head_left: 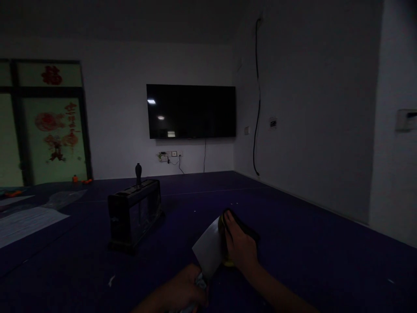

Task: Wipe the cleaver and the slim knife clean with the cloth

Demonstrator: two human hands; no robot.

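My left hand (184, 288), low in the head view, is wrapped round the handle of a cleaver. The broad pale blade of the cleaver (207, 250) points up and to the right. Across the blade's far end, my right hand (241, 248) presses a dark cloth (250, 231) with yellow edges, its fingers closed over it. The cloth hides that end of the blade, and the dim light blurs its detail. To the left stands a black knife block (132, 213) with clear side panels. One dark handle (138, 174) sticks up from its top.
Everything stands on a wide dark purple surface (182, 195) with small white scraps. White paper (29, 224) and clear plastic (65, 198) lie at the left, orange items (81, 180) near the door. A television (191, 111) and a hanging cable (257, 95) are on the walls.
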